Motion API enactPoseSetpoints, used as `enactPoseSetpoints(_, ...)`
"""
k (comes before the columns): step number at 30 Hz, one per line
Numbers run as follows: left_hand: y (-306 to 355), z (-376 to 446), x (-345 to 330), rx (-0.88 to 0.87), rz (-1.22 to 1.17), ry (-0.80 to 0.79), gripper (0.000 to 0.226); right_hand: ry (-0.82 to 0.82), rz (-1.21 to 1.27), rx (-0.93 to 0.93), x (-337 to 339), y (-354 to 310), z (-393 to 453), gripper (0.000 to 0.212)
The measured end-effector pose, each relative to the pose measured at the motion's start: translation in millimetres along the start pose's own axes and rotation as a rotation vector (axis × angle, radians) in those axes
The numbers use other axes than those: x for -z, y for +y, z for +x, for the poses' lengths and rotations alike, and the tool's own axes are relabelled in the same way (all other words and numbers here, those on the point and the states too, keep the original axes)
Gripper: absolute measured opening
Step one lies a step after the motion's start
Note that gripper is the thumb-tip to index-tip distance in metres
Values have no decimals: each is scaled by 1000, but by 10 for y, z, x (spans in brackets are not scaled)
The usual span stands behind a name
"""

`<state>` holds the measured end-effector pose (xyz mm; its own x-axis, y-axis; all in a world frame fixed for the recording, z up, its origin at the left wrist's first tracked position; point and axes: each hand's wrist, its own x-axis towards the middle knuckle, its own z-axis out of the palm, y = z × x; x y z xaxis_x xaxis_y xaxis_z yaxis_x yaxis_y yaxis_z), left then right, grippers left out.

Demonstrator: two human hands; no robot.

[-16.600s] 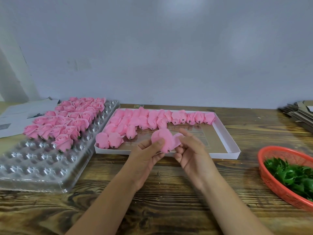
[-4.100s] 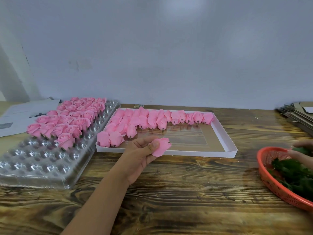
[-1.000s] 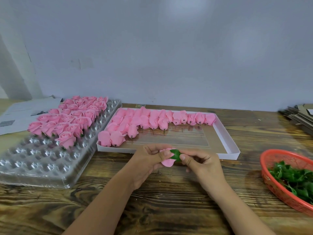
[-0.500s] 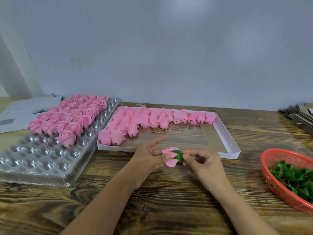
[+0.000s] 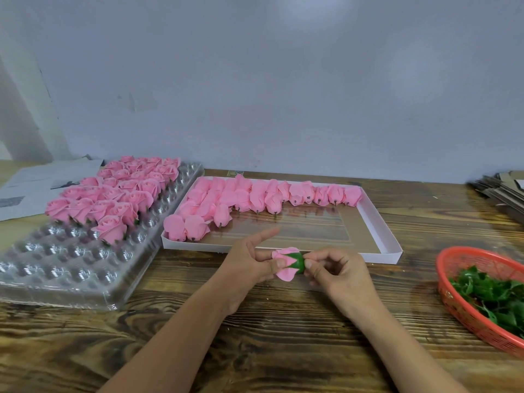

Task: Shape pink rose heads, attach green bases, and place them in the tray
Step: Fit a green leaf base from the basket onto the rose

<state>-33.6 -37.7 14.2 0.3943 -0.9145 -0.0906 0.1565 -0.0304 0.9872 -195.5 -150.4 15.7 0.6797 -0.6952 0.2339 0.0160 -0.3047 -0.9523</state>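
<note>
Both my hands met on one rose at lower centre of the frame.

My left hand (image 5: 249, 265) pinched the rose (image 5: 284, 267) by its petals, forefinger stretched out toward the box (image 5: 380, 222); my right hand (image 5: 336, 269) curled on the green base (image 5: 298, 262). The rose lay sideways above the table (image 5: 283, 336), base pointing right, petals left.

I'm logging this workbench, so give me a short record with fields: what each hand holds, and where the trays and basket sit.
left hand: holds pink rose head, index finger extended
right hand: pinches green base against the rose head
clear tray: left, partly filled with finished roses
white box: centre, unshaped rose heads along its far and left sides
red basket: right, holds green bases
</note>
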Motion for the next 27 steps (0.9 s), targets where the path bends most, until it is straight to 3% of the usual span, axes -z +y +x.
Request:
enactPoseSetpoints(2,18,2,4,16,0,10,62,11,-62,34,10,5,8,24)
enactPoseSetpoints(5,51,-4,-6,39,-11,9,52,19,-113,131,11,-5,-6,44)
enactPoseSetpoints(10,49,-27,-47,35,5,-10,37,-80,-325,285,-6,15,-50,63)
enactPoseSetpoints(13,63,-41,-62,-8,42,-32,51,7,-273,243,-33,42,-28,57)
enactPoseSetpoints(16,90,-56,-73,-62,113,-40,70,22,24,113,-64,60,5,37)
enactPoseSetpoints(20,79,-71,-95,-155,109,-16,63,-97,257,-16,-98,92,-1,34)
enactPoseSetpoints(24,56,-66,-94,-222,143,73,47,-102,208,36,-119,91,-14,34)
enactPoseSetpoints(27,50,-64,-104,-263,274,115,40,-68,-77,170,-106,132,-26,34)
